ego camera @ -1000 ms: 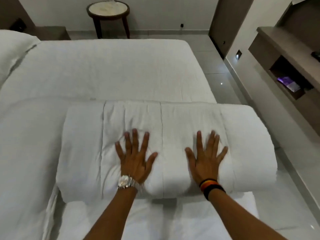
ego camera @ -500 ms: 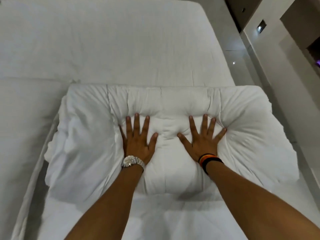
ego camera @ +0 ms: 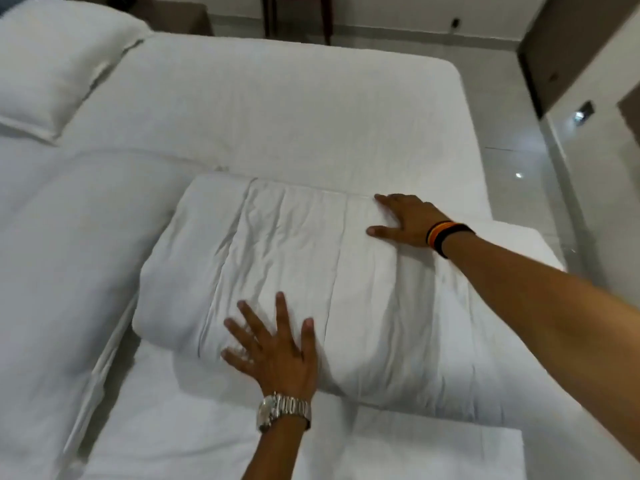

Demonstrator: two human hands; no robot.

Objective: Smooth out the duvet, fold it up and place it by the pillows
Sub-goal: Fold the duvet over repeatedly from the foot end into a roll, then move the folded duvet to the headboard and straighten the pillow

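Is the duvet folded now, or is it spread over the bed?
Folded. The duvet is a thick compact bundle with rounded edges; both open hands, left and right, rest on it.

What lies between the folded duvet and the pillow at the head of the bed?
Nothing visible: only bare white bedding lies between the folded duvet and the pillow. Both hands rest flat on it.

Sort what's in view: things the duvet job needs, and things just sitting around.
Job: folded duvet; pillow; left hand and right hand, both flat on the duvet.
Around: wristwatch; wristbands; wooden table legs; wall socket.
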